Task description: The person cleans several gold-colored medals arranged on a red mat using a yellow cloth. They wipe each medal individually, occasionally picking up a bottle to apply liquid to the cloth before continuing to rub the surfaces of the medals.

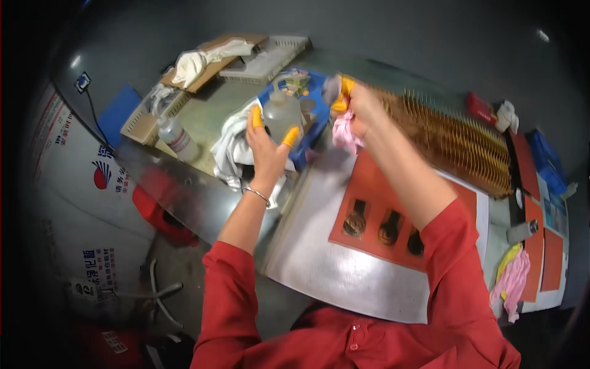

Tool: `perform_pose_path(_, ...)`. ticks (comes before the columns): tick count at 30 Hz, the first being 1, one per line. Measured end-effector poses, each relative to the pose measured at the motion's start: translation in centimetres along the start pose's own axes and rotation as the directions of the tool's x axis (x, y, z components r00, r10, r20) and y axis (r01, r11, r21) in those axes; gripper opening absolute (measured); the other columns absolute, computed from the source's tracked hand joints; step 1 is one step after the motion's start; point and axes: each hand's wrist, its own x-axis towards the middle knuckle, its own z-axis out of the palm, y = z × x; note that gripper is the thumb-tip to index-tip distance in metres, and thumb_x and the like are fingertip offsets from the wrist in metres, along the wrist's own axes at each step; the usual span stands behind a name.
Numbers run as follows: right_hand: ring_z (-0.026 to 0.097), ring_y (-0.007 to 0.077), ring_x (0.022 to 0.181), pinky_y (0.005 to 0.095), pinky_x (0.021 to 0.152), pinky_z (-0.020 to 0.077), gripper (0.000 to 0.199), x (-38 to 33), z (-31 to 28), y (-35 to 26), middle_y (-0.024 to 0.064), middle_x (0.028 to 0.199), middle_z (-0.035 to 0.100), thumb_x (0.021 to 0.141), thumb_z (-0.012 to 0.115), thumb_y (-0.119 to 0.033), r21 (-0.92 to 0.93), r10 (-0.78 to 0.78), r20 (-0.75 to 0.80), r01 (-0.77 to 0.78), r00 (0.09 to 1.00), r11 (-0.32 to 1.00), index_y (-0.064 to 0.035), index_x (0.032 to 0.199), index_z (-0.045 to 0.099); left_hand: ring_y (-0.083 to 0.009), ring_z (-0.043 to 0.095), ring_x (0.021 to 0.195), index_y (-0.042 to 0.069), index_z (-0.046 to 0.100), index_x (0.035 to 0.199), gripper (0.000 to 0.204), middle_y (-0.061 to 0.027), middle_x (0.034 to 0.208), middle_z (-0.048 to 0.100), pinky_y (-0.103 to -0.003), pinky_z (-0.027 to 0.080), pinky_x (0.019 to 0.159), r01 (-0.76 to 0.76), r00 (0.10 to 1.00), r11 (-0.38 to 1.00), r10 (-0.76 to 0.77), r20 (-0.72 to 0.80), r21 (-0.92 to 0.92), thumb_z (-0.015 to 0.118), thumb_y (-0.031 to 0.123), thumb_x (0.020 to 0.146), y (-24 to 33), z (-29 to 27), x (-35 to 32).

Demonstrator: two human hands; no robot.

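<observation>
My left hand [269,150] wears yellow finger cots and has its thumb and a finger on either side of a translucent plastic bottle [282,115]. The other fingertips are hidden behind it. A crumpled white cloth [232,147] lies just left of that wrist. My right hand [362,111], also in yellow finger cots, is closed on a pink cloth [347,133] that hangs below it. By its fingertips shows a blurred greyish round thing [332,90]; its kind is unclear. Behind the bottle stands a blue tray [316,83] with small items.
An orange sheet [347,230] with round dark metal pieces lies on a white board [301,252] before me. A brown rack [455,138] of thin upright pieces stands right. Left are a labelled bottle [178,140] and plastic baskets [138,126]. Another pink cloth [513,280] lies far right.
</observation>
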Motion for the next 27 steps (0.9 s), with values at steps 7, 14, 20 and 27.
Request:
perform_pose_path(7, 0.043, 0.0053, 0.057, 0.0205, 0.050, 0.0344, 0.018, -8.2, -4.8, -4.8, -0.0020, 0.066, 0.050, 0.090, 0.051, -0.016, -0.990, -0.143, 0.038, 0.057, 0.989, 0.130, -0.0041, 0.079, 0.058, -0.0301, 0.055, 0.094, 0.000, 0.052, 0.113, 0.036, -0.0144, 0.102, 0.055, -0.035, 0.045, 0.080, 0.089, 0.929, 0.923, 0.058, 0.365, -0.373, 0.059, 0.000, 0.077, 4.8, -0.9, -7.8)
perform_pose_path(14, 0.062, 0.0205, 0.070, 0.0320, 0.065, 0.0475, 0.022, -15.5, -9.5, 4.7, 0.0145, 0.079, 0.065, 0.084, 0.062, -0.018, -0.999, 0.061, -0.047, -0.046, 0.997, -0.022, 0.0031, 0.090, 0.060, -0.0253, 0.056, 0.087, 0.002, 0.056, 0.109, 0.030, -0.0101, 0.098, 0.055, -0.034, 0.045, 0.078, 0.102, 0.778, 0.975, 0.046, 0.627, -0.198, 0.059, 0.005, 0.080, 3.8, 2.2, -9.7)
perform_pose_path(20, 0.061, 0.0316, 0.070, 0.0382, 0.062, 0.0468, 0.017, -15.2, -10.2, 9.5, 0.0175, 0.076, 0.062, 0.082, 0.062, -0.018, -0.966, -0.026, 0.069, 0.060, 0.997, -0.251, -0.0006, 0.086, 0.062, -0.0290, 0.052, 0.099, 0.003, 0.057, 0.107, 0.028, -0.0111, 0.106, 0.055, -0.036, 0.042, 0.086, -0.022, 0.798, 0.970, 0.162, 0.580, -0.242, 0.060, 0.008, 0.080, 2.7, 2.3, -10.3)
perform_pose_path(27, 0.060, 0.0342, 0.071, 0.0431, 0.063, 0.0471, 0.015, -15.7, -9.5, 9.9, 0.0151, 0.079, 0.062, 0.072, 0.060, -0.008, -0.966, -0.064, 0.040, 0.022, 0.997, -0.259, -0.0035, 0.085, 0.065, -0.0306, 0.050, 0.103, 0.003, 0.058, 0.106, 0.029, -0.0116, 0.109, 0.054, -0.037, 0.040, 0.090, -0.006, 0.769, 0.963, 0.177, 0.615, -0.269, 0.061, 0.009, 0.079, 2.7, 2.1, -10.2)
